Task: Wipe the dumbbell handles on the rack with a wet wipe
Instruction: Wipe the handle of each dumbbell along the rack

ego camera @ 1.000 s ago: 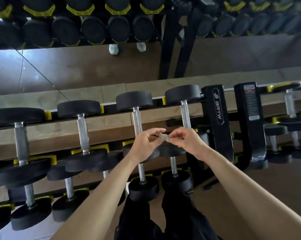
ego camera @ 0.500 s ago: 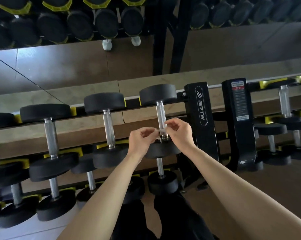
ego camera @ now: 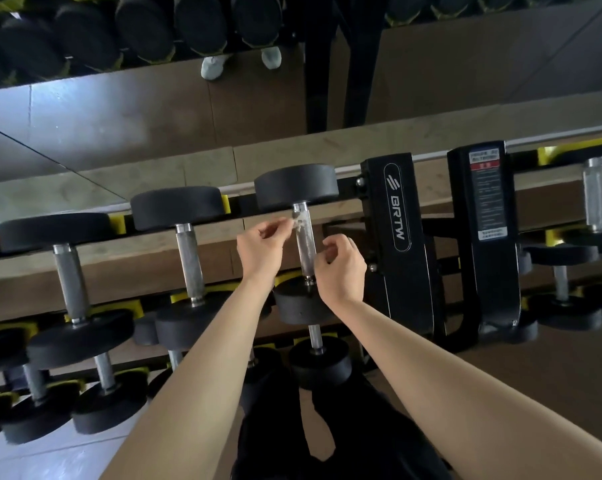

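The dumbbell being cleaned is the last one in the top row. Its shiny handle runs up and down between two round black ends. On its right, very near, stands the black rack post, so there is only a thin gap on that side. On its left there is more room, a wide gap before the next handle.

Both bare arms reach up from the bottom of the view. The left hand sits in the wide gap, just left of the handle and near its top. The right hand sits in the thin gap between the handle and the post, lower down and close to the near black end.

The left fingers are curled in, and the tips pinch a small pale wet wipe. The wipe is up against the top part of the handle. The right fingers are curled too, right beside the handle. I cannot tell if they hold a bit of the wipe or nothing at all.
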### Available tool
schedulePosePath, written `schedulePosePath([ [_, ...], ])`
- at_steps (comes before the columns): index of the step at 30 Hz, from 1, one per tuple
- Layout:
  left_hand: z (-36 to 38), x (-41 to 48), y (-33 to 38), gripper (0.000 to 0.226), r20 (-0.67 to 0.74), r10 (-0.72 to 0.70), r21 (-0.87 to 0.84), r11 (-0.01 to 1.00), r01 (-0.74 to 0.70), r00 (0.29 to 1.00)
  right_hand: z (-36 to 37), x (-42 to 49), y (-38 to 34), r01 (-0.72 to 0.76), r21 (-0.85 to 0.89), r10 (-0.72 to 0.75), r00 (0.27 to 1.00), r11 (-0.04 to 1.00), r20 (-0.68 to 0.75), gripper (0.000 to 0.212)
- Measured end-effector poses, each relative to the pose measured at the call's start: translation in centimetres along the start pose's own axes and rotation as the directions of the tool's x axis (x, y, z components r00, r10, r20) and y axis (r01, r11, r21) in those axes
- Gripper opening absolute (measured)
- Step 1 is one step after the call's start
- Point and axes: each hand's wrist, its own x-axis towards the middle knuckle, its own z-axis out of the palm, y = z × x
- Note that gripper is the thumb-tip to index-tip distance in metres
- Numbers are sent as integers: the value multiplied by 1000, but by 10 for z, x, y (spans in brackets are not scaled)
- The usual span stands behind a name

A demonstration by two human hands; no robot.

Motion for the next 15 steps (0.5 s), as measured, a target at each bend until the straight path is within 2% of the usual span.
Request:
schedulePosePath([
  [6,5,-4,-14,15,42,48,222,973,-56,998,1,4,3,8,14,-9,1000,1000,5,24],
  [11,-9,-22,-26,11,188,-62,415,910,-22,980,-2,3,5,42,44,-45,997,998,65,32],
  [13,-9,-26,-24,6,182,-87,407,913,5,979,-2,3,4,68,58,-73,992,996,99,33],
  [15,-3,-29,-20,5,128,-81,296,954,40,989,-2,2,4,103,90,-114,985,991,130,31],
])
